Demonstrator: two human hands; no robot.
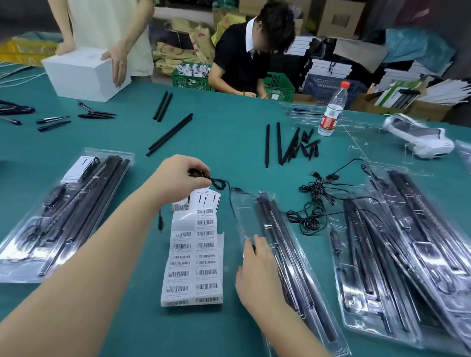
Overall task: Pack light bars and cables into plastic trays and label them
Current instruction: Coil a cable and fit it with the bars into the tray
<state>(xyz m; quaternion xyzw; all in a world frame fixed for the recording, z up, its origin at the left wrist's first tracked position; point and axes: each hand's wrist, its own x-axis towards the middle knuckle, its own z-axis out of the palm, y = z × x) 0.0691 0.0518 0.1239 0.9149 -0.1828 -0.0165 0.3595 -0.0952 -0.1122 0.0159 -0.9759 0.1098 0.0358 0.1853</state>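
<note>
Near the middle of the green table (128,333), the left hand (178,179) holds a coiled black cable (217,183) up off the cloth, its fingers and thumb curled and pinched on the bundle so the loops stay gathered while one loose end hangs toward the labels. Just right of it lies an open plastic tray (241,219) with black light bars (282,243) already seated along its right side; its left pocket looks bare, which is likely where the cable is meant to go. The right hand (262,272) rests on the near part of that tray, fingers fairly straight and close together, pressing it flat, probably to keep the light shell from sliding when the cable is pushed in.

Between the 2 hands sits a sheet of barcode labels (194,258), kept within reach for the labelling step, with small white cards (200,201) at its far end. At left a filled tray (60,213) lies apart, apparently complete. At right, more trays (405,255) overlap in a pile, and a tangle of spare cables (315,201) lies between them and the working tray. Farther off, loose black bars (171,132) wait on the cloth.
</note>
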